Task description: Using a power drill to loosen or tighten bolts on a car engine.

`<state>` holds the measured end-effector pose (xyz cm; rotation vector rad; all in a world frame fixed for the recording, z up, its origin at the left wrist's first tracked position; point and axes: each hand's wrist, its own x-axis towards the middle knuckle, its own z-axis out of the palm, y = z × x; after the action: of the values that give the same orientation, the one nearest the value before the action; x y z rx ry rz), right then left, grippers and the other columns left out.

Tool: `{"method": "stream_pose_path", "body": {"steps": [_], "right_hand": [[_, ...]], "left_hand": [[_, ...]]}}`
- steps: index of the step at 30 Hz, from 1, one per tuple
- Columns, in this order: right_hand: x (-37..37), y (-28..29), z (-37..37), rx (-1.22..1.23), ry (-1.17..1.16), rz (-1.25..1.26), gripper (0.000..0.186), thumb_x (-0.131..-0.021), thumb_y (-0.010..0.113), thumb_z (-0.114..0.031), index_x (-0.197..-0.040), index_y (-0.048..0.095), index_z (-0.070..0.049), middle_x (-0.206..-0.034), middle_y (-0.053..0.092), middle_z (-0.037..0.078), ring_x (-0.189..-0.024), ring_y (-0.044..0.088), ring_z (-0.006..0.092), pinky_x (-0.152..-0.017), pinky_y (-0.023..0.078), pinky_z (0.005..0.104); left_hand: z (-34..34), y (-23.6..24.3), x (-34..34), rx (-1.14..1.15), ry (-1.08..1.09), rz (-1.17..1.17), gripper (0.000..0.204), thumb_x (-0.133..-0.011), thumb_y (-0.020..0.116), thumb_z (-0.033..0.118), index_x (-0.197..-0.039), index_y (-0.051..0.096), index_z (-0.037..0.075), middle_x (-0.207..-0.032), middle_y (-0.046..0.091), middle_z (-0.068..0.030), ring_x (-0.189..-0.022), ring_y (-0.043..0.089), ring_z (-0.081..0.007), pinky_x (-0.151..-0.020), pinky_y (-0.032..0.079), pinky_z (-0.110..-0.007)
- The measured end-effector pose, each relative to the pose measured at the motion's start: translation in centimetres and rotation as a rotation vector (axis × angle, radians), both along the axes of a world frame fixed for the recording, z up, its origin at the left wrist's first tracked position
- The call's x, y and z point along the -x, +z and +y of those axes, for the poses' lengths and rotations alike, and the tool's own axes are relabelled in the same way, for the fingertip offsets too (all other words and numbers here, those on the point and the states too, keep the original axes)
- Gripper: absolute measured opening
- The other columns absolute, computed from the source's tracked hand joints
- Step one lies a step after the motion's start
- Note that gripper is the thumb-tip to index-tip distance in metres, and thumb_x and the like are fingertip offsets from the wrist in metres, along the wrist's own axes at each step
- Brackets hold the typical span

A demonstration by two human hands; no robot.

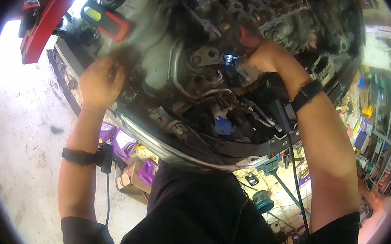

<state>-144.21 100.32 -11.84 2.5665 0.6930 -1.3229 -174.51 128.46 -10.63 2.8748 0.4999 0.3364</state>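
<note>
Someone Is Working at an Open Car Engine

A person in dark clothes stands at the front of a car, with both bare arms stretched out over its insides. The engine is at the far side, in the middle and to the right, all dark, oily metal full of holes.

The left hand is at the left, near the car's front edge. Its fingers are curled in, but it is blurry there, so I can't tell if they hold anything. The right hand is farther over, down among the metal parts. Its fingers are bent and point left, by a red thing that is too blurry to name. I can't tell if they have hold of it. Just left of that hand, a small bright spot shines on the metal.

A red and black lamp with a yellow strip lies past the left hand. A bent silver pipe runs between the two hands, and a blue cap sits nearer the person. Each wrist has a black band on it.

Down on the floor, at the near left, are purple jugs and a cardboard box. Shelves full of things stand at the right.
</note>
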Motion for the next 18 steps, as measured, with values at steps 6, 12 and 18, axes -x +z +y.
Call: {"method": "stream_pose_path", "body": {"steps": [6,12,18], "right_hand": [[1.2,-0.6,-2.0,-0.255,-0.154,-0.057,0.045,-0.072,0.073,-0.028,-0.103,0.069,0.004,-0.092,0.070,0.018,-0.081,0.066,0.0286,-0.075,0.053,0.0373],[1.5,0.8,-3.0,-0.332,-0.015,-0.063,0.044,-0.078,0.069,-0.036,-0.110,0.071,-0.006,-0.111,0.070,0.021,-0.102,0.066,0.0411,-0.088,0.053,0.0422],[0.8,1.0,-5.2,-0.378,-0.138,0.087,0.033,-0.076,0.067,-0.029,-0.102,0.071,-0.010,-0.099,0.072,0.012,-0.091,0.068,0.0309,-0.081,0.054,0.0400]], "left_hand": [[0.1,0.0,0.0,0.017,0.027,0.014,0.013,-0.083,0.068,0.019,-0.089,0.063,0.009,-0.080,0.064,-0.0112,-0.074,0.064,-0.0335,-0.065,0.050,-0.041],[0.2,-0.2,-0.1,0.006,-0.009,-0.030,0.014,-0.082,0.068,0.019,-0.088,0.063,0.008,-0.079,0.063,-0.0113,-0.073,0.063,-0.0335,-0.063,0.049,-0.042],[0.0,0.2,-0.1,0.027,0.018,0.013,0.013,-0.083,0.068,0.019,-0.087,0.062,0.008,-0.079,0.063,-0.0121,-0.073,0.063,-0.0349,-0.063,0.048,-0.042]]}}
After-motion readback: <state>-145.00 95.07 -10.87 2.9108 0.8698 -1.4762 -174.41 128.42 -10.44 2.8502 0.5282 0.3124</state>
